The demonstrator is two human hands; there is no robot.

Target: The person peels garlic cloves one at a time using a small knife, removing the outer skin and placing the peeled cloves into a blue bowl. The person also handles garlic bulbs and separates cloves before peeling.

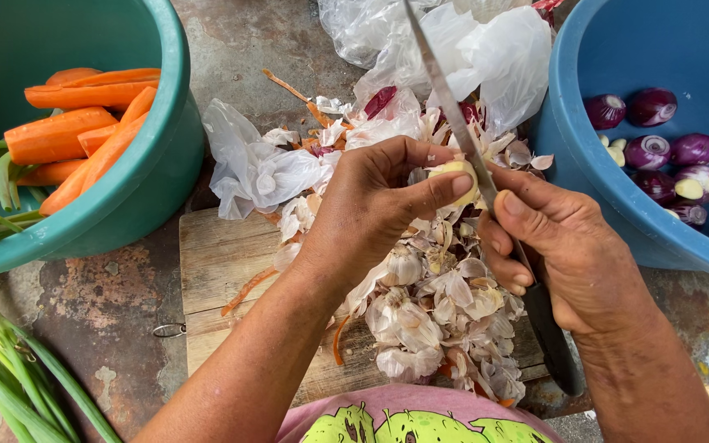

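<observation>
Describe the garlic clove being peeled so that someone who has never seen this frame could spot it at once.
Start at the wooden cutting board heaped with papery white garlic skins. Above the heap, the left hand pinches a small pale-yellow garlic clove between thumb and fingers, against the long steel knife in the right hand. It alone is smooth, solid and held; everything beneath is loose husk.
</observation>
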